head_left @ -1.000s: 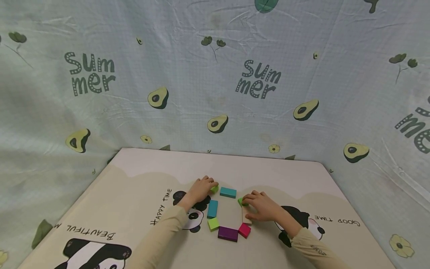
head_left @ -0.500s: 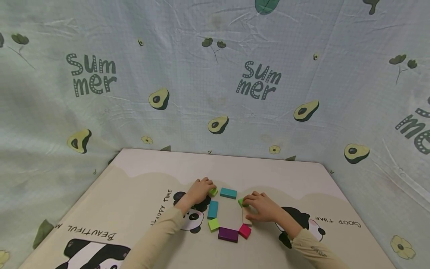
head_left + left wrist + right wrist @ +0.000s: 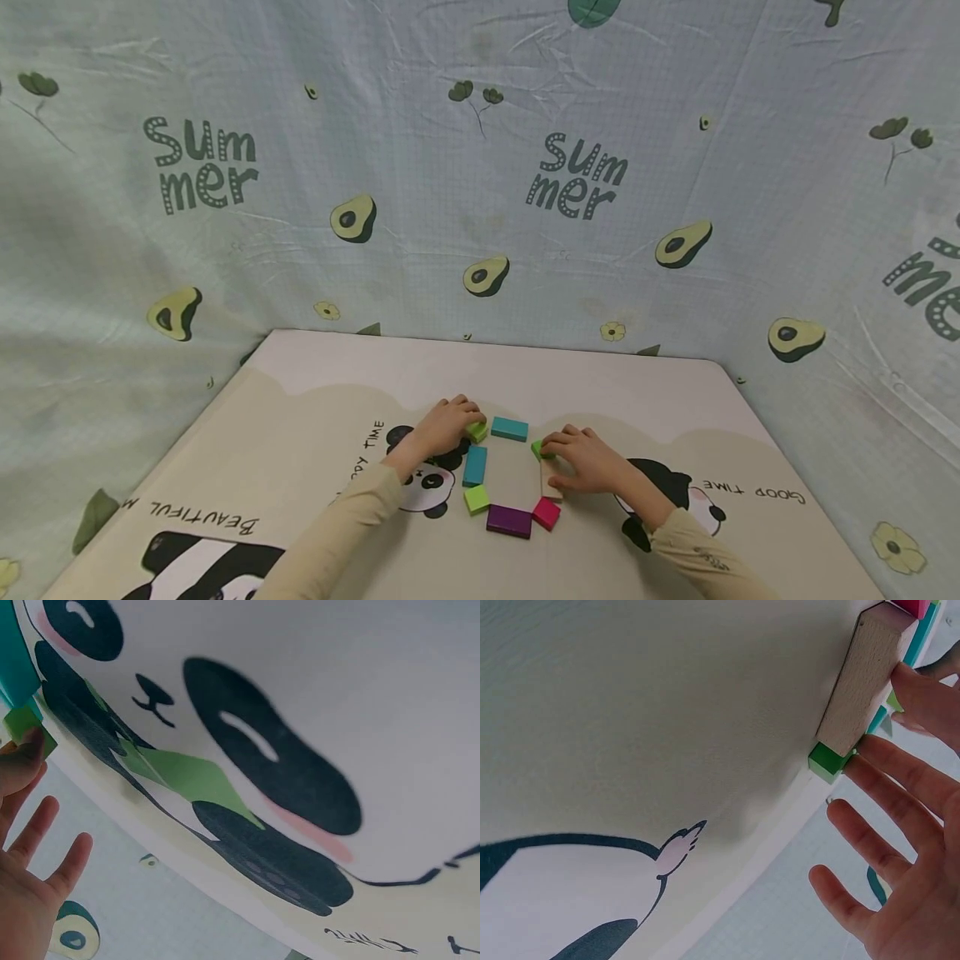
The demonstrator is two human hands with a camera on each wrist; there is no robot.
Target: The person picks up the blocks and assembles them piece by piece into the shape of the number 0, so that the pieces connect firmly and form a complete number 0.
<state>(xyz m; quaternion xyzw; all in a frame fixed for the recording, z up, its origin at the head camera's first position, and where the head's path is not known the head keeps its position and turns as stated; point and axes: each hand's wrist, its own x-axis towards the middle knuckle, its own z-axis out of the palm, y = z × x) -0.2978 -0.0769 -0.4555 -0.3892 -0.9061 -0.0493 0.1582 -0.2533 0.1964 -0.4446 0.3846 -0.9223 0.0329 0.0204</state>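
Colored blocks lie in a rough ring on the table. My left hand [image 3: 448, 423] is at the ring's far left corner, pinching a lime green block [image 3: 31, 729] between thumb and finger, its other fingers spread. Beside that block are two teal blocks [image 3: 510, 429], one at the far side and one at the left. My right hand [image 3: 583, 460] rests along the ring's right side. In the right wrist view its thumb touches the plain wooden block [image 3: 866, 679], and its extended fingertips touch the green block [image 3: 826, 761] at that block's end.
The near side of the ring has another lime block [image 3: 476, 500], a purple block [image 3: 509, 522] and a red block [image 3: 546, 513]. Panda drawings and lettering cover the table mat [image 3: 615, 567]. A printed cloth [image 3: 420, 167] hangs behind the table's far edge.
My left hand has drawn the lime green block slightly toward me, closer to the left teal block, and the left forearm has shifted a little left. The right hand stays in place.
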